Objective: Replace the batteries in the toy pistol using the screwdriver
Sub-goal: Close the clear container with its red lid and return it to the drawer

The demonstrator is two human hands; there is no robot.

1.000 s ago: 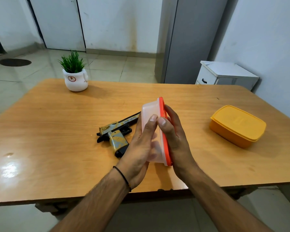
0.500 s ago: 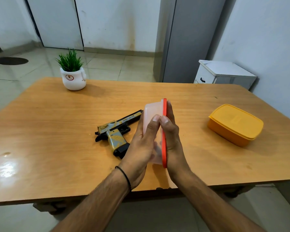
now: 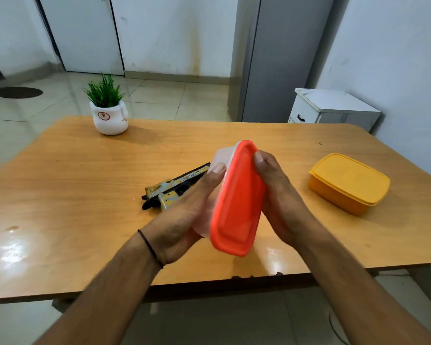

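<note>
1. Left hand (image 3: 182,220) and right hand (image 3: 281,200) clamp a translucent container (image 3: 218,160), their grip pressing its tilted orange lid (image 3: 237,202).
2. Toy pistol (image 3: 171,189) lies mid-counter (image 3: 60,195), partly behind the left hand.
3. Yellow lidded box (image 3: 348,183) sits near the counter's right edge.

Wooden table (image 3: 72,195), glossy top with some glare near the front left. Sitting right on it: a toy pistol (image 3: 174,186) about dead center, partly hidden, a small potted plant (image 3: 109,113) way back at 11 o'clock, and a closed yellow box (image 3: 348,183) off at 2 o'clock, well apart from both.
</note>
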